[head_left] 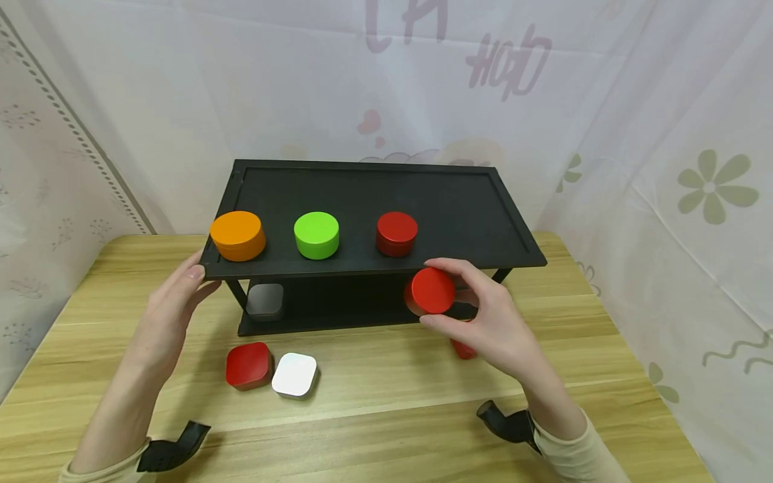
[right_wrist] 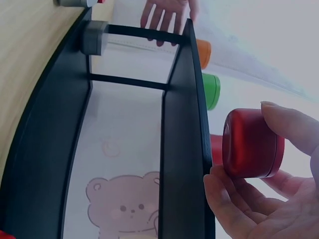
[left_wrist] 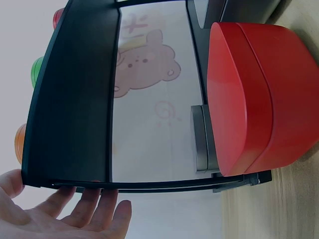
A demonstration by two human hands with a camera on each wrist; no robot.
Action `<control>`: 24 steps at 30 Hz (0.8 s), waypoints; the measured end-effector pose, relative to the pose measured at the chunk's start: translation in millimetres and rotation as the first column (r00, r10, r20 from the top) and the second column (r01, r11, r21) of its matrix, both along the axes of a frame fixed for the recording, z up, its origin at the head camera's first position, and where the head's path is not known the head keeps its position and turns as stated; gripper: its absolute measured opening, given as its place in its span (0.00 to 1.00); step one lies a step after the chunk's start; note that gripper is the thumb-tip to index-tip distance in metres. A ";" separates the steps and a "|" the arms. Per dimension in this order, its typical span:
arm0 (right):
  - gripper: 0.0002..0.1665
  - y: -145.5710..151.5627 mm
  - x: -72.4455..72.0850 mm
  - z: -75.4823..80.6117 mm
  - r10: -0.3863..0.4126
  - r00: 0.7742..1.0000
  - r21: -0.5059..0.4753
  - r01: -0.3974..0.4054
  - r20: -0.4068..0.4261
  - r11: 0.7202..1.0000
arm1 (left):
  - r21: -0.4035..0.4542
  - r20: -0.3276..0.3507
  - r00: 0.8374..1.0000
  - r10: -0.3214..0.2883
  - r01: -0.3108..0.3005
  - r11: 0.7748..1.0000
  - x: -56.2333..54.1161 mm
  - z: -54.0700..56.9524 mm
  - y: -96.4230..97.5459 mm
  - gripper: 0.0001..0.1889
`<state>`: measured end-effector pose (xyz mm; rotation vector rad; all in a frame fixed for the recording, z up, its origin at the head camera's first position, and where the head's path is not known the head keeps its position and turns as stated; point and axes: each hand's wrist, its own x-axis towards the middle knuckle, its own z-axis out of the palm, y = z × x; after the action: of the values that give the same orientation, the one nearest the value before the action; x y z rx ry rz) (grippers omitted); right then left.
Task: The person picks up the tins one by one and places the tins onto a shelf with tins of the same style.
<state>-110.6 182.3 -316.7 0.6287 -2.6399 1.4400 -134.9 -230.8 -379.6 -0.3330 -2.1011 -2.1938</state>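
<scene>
My right hand [head_left: 492, 318] holds a round red tin [head_left: 431, 291] between thumb and fingers, just in front of the top board's front edge. In the right wrist view this tin [right_wrist: 251, 143] has a visible lid seam. A black two-tier shelf [head_left: 368, 191] stands on the table. My left hand [head_left: 172, 302] grips the front left corner of its top board, thumb at the edge and fingers beneath. On that board, along the front, stand an orange round tin [head_left: 238, 236], a green one [head_left: 317, 235] and a darker red one [head_left: 396, 234].
A grey square tin [head_left: 265, 301] sits at the left of the lower tier. On the wooden table [head_left: 374, 416] in front are a red square tin [head_left: 249, 366] and a white one [head_left: 294, 375]. Another red tin [head_left: 464, 349] is partly hidden by my right hand. Printed cloth [head_left: 290, 87] hangs behind.
</scene>
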 end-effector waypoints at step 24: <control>0.40 29.9 -17.6 14.3 -0.159 0.980 0.030 0.164 -0.123 0.986 | 0.001 -0.005 1.000 -0.019 0.019 1.000 -1.9 -1.9 -1.2 0.24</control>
<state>-128.2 212.2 -302.4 0.4745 -2.5657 1.2675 -136.8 -232.1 -381.6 -0.3587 -2.1026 -2.2023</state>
